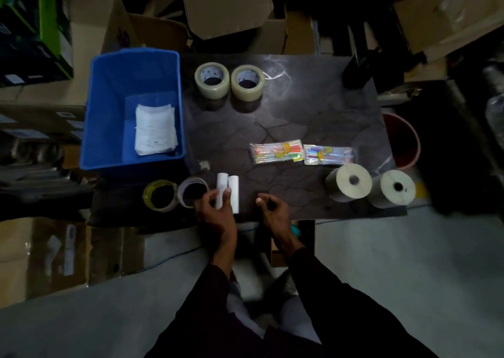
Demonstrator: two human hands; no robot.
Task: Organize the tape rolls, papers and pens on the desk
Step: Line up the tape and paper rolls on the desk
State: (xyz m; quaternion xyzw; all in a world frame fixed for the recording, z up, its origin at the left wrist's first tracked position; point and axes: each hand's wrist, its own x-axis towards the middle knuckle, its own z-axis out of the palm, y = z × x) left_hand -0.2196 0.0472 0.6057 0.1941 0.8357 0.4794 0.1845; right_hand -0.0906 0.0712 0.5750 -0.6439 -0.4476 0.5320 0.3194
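While the left hand (215,210) curls its fingers around one of two small white paper rolls (228,194) at the near edge of the dark desk (313,117), the right hand (271,207) hangs just beside them, loosely curled and holding nothing. The two white rolls lie side by side, touching each other. Left of them sit two tape rolls — a yellowish one (159,195) and a pale one (192,191) — close together, and the pale one touches the left hand. At the far side of the desk stand two clear tape rolls (229,82), near each other. Two packets of coloured pens (302,153) lie in the middle right, almost touching. Two big grey paper rolls (371,185) stand at the near right corner. A blue bin (109,84) at the left of the desk holds a stack of white papers (155,129).
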